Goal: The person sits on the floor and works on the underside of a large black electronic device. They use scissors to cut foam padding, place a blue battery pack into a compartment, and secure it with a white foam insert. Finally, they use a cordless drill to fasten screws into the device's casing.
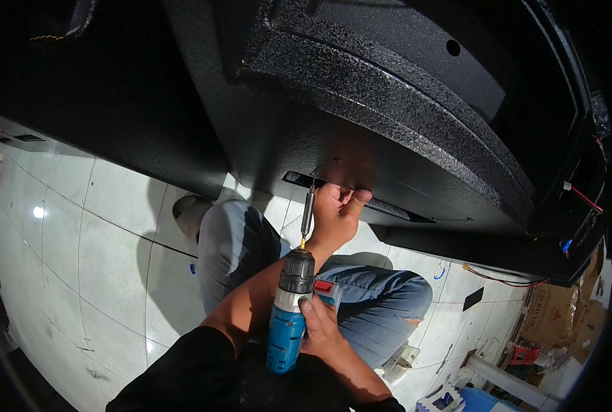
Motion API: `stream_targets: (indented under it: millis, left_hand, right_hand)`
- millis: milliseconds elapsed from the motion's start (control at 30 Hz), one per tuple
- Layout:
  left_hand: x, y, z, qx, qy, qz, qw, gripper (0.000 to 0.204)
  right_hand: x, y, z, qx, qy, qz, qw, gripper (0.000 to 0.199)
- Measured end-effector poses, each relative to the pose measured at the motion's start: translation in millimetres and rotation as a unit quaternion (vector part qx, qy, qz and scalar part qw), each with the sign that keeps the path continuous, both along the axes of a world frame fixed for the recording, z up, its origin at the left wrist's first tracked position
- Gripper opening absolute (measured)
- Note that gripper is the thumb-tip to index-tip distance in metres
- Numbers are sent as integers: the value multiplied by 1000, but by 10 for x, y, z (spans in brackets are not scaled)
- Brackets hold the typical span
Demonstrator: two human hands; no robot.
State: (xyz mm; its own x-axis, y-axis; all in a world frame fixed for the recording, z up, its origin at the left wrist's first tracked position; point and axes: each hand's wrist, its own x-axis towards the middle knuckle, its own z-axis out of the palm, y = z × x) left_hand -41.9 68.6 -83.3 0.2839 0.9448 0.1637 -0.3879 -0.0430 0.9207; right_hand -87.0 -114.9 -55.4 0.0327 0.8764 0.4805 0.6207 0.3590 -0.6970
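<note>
The floor [107, 240] is white glazed tile with dark grout lines. A red wire [502, 280] and a dark flat square piece [473, 299] lie on it at right. Cardboard boxes [560, 316] stand near its far right edge.

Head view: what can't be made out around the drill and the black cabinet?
- Bit tip and any screw: hidden where the drill bit meets the black cabinet, in dark shadow beside the left hand.
- Right hand fingers: wrapped behind the drill body.
- Cabinet top: cut off by the upper edge.
</note>
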Motion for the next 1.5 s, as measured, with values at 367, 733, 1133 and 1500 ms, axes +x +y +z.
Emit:
stream_targets:
  millis: [367,733,1133,1500]
  left_hand:
    - [-27,15,90,23,-20,-5,1000,25]
    - [-23,-58,97,-39,-68,-44,996,21]
    - [20,-46,107,-88,-158,-80,980,21]
    - [-253,34,-81,-117,-78,-157,978,28]
  right_hand:
    - [-49,73,54,12,16,-10,1000,94]
    - [-209,17,16,14,20,-44,999,91]
    - [-197,148,139,6,3,-58,998,99]
    - [-181,198,138,-14,19,-66,998,107]
